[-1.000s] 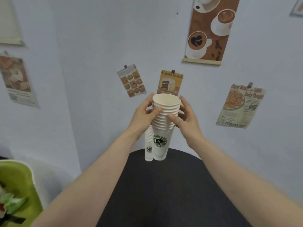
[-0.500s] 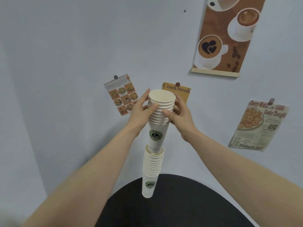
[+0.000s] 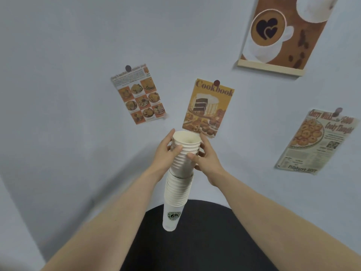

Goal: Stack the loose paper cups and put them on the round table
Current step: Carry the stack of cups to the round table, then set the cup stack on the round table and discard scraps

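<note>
A pale blue wall (image 3: 78, 55) carries four paper items. Toward its upper right corner hangs a brown coffee poster (image 3: 283, 34) with a wooden strip along its bottom edge; a recipe sheet (image 3: 138, 94) with a grid of food photos is pinned near the middle, tilted. Just right of it is a pinned Cookbook page (image 3: 208, 106) showing a layered cake, and near the wall's right edge a cookie advert (image 3: 314, 141).

Both forearms outstretched, left hand (image 3: 166, 151) and right hand (image 3: 205, 156) in facing, curled grip.
</note>
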A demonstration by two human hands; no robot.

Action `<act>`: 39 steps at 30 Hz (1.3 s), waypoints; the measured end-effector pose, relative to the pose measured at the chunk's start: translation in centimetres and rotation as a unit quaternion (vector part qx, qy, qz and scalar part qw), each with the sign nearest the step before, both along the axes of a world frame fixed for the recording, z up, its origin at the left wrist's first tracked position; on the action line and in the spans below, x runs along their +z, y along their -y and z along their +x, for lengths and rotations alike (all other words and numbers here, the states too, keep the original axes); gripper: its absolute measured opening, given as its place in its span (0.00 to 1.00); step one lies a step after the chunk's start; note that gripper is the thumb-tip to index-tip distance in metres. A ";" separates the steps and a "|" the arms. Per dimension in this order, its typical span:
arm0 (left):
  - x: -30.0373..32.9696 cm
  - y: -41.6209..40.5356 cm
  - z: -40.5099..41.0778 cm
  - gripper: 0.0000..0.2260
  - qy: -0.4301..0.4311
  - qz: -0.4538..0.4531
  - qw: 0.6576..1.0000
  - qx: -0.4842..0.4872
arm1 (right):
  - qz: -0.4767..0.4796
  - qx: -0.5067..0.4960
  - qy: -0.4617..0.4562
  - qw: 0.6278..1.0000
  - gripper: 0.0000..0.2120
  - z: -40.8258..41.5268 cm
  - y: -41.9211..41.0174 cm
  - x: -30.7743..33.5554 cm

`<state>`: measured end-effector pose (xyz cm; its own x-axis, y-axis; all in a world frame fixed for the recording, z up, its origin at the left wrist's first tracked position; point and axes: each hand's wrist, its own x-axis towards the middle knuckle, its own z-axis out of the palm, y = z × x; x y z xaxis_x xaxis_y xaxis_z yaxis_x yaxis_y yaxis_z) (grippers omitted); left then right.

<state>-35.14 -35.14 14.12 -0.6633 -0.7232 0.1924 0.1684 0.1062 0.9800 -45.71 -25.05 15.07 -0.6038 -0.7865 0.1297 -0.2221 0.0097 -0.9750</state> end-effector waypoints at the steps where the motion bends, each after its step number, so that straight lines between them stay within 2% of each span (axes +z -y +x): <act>1: -0.6 0.0 -0.2 0.28 0.015 0.004 1.000 0.002 | 0.010 -0.003 0.010 1.000 0.38 0.0 0.1 -0.7; 9: -1.6 -0.5 -0.2 0.29 0.061 -0.008 0.998 -0.001 | 0.040 -0.026 0.028 0.998 0.39 -0.4 -0.5 -2.4; 15: 0.4 -2.1 1.7 0.30 0.104 -0.136 0.985 0.020 | 0.047 -0.036 0.011 0.998 0.38 -0.4 -4.3 0.6; 21: 1.0 -6.4 2.9 0.29 0.207 -0.251 0.944 0.059 | 0.064 -0.053 -0.022 0.996 0.32 0.8 -13.7 2.0; 24: 1.6 -11.5 2.5 0.27 0.213 -0.288 0.934 0.012 | 0.095 -0.063 -0.042 0.993 0.27 1.7 -19.5 2.6; 26: 1.8 -15.5 2.1 0.26 0.237 -0.347 0.906 -0.052 | 0.129 -0.071 -0.041 0.988 0.26 2.4 -23.8 2.8; 30: 2.0 -25.4 1.1 0.23 0.310 -0.449 0.813 -0.201 | 0.210 -0.104 -0.009 0.972 0.25 4.2 -34.3 2.6; 33: 1.4 -34.0 1.2 0.22 0.298 -0.488 0.767 -0.290 | 0.278 -0.150 -0.024 0.948 0.25 6.9 -43.9 2.4; 36: 0.6 -43.1 2.1 0.22 0.273 -0.533 0.716 -0.358 | 0.382 -0.203 -0.057 0.900 0.26 11.0 -53.7 1.9; 39: 0.0 -52.4 4.2 0.22 0.248 -0.576 0.654 -0.423 | 0.501 -0.256 -0.091 0.822 0.28 16.9 -63.2 1.5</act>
